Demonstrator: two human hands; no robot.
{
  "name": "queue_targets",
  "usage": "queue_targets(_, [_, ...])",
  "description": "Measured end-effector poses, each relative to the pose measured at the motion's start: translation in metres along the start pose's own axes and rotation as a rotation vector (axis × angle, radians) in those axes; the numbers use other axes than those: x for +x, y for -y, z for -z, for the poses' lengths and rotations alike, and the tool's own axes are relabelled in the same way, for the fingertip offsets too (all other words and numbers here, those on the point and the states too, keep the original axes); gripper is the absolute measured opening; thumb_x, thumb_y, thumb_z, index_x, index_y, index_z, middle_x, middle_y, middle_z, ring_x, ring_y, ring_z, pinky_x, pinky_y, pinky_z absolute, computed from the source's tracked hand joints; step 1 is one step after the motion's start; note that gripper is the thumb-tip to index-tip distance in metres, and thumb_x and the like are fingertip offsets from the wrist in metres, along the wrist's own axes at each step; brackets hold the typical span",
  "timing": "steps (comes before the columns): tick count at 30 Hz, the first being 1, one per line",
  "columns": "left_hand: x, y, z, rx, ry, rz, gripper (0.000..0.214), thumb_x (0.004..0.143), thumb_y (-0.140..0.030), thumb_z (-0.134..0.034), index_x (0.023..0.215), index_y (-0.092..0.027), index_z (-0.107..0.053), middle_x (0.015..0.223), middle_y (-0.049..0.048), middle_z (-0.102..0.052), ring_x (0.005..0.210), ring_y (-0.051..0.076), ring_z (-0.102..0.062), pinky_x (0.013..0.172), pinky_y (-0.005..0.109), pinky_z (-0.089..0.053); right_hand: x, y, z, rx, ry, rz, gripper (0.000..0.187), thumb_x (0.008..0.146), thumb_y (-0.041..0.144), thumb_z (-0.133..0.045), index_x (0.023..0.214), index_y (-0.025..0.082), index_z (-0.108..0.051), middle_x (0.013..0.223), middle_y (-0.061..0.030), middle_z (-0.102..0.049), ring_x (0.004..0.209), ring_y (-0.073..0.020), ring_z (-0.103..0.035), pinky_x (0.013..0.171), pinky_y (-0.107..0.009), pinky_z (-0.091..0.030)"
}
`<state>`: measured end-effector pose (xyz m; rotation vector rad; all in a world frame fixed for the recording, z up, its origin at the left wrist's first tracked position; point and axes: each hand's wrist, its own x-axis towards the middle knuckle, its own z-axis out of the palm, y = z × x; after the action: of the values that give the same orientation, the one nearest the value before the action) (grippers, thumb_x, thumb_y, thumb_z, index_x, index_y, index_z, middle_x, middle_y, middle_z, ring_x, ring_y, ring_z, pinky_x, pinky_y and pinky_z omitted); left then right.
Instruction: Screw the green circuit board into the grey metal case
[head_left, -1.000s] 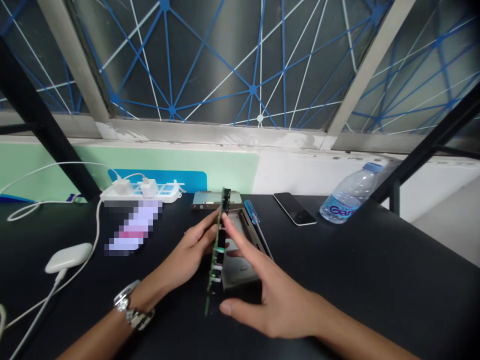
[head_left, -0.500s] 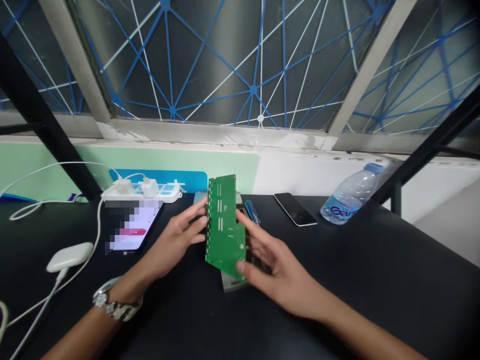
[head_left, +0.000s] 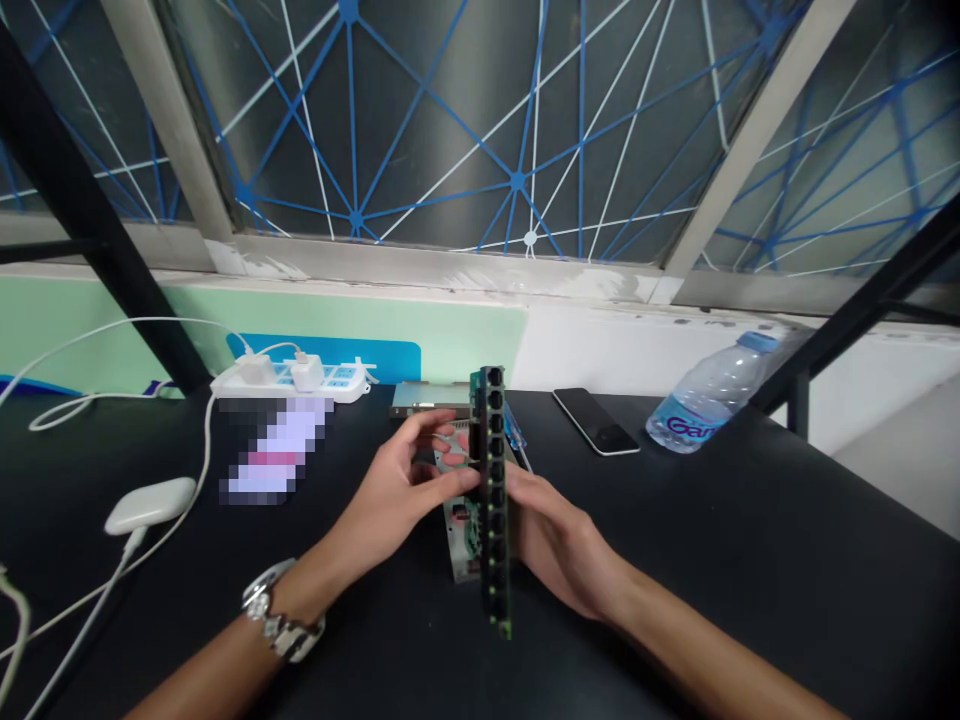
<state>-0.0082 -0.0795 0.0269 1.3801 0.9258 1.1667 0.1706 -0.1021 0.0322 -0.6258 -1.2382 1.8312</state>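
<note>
A circuit board [head_left: 495, 500] is held nearly edge-on above the desk, its long row of black sockets turned towards me. My left hand [head_left: 390, 495] is at its left side, thumb against the board near mid-height and fingers curved around behind. Against the opposite side rests my right hand [head_left: 559, 530], with some of its fingers hidden by the board. Below and behind the board lies a grey metal casing [head_left: 463, 568], partly covered by the hands. Small green and red parts show beside it, but I cannot tell which piece they belong to.
Behind the hands are a flat grey metal box [head_left: 420, 398] and a blue-handled tool [head_left: 514, 428]. A dark phone [head_left: 596, 422] and a plastic bottle [head_left: 694, 400] stand to the right. Leftwards are a lit phone [head_left: 281, 450], a power strip [head_left: 337, 385], a white case [head_left: 154, 505] and cables.
The board has turned from its flat green face to its socket edge and shifted slightly right. My left thumb has come against it, and the right hand has moved behind its side.
</note>
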Motion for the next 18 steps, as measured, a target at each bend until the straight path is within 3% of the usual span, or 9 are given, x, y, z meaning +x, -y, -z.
queue_targets(3, [-0.002, 0.001, -0.005, 0.100, -0.064, 0.036, 0.061, 0.078, -0.042, -0.074, 0.130, -0.021, -0.051, 0.125, 0.0122, -0.058, 0.116, 0.029, -0.056, 0.092, 0.043, -0.051, -0.007, 0.000, 0.001, 0.092, 0.010, -0.070, 0.056, 0.089, 0.055, -0.056, 0.136, 0.023, -0.056, 0.132, -0.0122, -0.061, 0.122, -0.0317, -0.054, 0.100, -0.053, -0.041])
queue_targets(6, [-0.001, 0.004, -0.004, 0.184, -0.086, 0.000, 0.057, 0.080, -0.044, -0.072, 0.129, -0.021, -0.053, 0.123, 0.0122, -0.062, 0.117, 0.029, -0.056, 0.094, 0.043, -0.048, -0.008, -0.004, 0.004, 0.037, -0.052, -0.118, 0.063, 0.080, 0.049, -0.072, 0.136, 0.025, -0.054, 0.129, -0.0116, -0.062, 0.115, -0.0302, -0.059, 0.098, -0.051, -0.044])
queue_targets(9, [0.000, 0.005, -0.001, 0.179, -0.019, -0.004, 0.039, 0.086, -0.043, -0.065, 0.117, -0.021, -0.062, 0.116, 0.0100, -0.066, 0.111, 0.027, -0.060, 0.093, 0.041, -0.047, -0.001, -0.005, 0.002, -0.022, -0.100, -0.038, 0.051, 0.084, 0.046, -0.070, 0.128, 0.022, -0.060, 0.124, -0.0109, -0.065, 0.112, -0.0273, -0.061, 0.099, -0.048, -0.044])
queue_targets(13, [0.000, 0.005, 0.003, 0.085, 0.081, 0.051, 0.027, 0.088, -0.042, -0.062, 0.100, -0.018, -0.066, 0.100, 0.0076, -0.070, 0.093, 0.023, -0.065, 0.081, 0.035, -0.050, 0.008, 0.001, 0.005, -0.177, -0.187, 0.019, 0.039, 0.093, 0.049, -0.056, 0.113, 0.017, -0.065, 0.109, -0.0098, -0.069, 0.101, -0.0234, -0.064, 0.095, -0.044, -0.048])
queue_targets(16, [0.000, 0.004, 0.009, 0.080, 0.010, 0.073, 0.026, 0.085, -0.042, -0.064, 0.094, -0.017, -0.064, 0.091, 0.0052, -0.068, 0.084, 0.021, -0.064, 0.074, 0.032, -0.050, 0.010, 0.008, 0.017, -0.380, -0.245, 0.035, 0.038, 0.090, 0.049, -0.059, 0.113, 0.019, -0.059, 0.096, -0.0056, -0.066, 0.082, -0.0183, -0.064, 0.073, -0.035, -0.056])
queue_targets(18, [0.001, 0.004, 0.014, 0.073, -0.057, 0.072, 0.026, 0.085, -0.043, -0.064, 0.092, -0.018, -0.061, 0.087, 0.0039, -0.067, 0.081, 0.020, -0.063, 0.072, 0.032, -0.049, 0.010, 0.009, 0.026, -0.465, -0.234, 0.005, 0.044, 0.085, 0.048, -0.065, 0.116, 0.020, -0.052, 0.081, -0.0005, -0.060, 0.063, -0.0146, -0.058, 0.051, -0.028, -0.053])
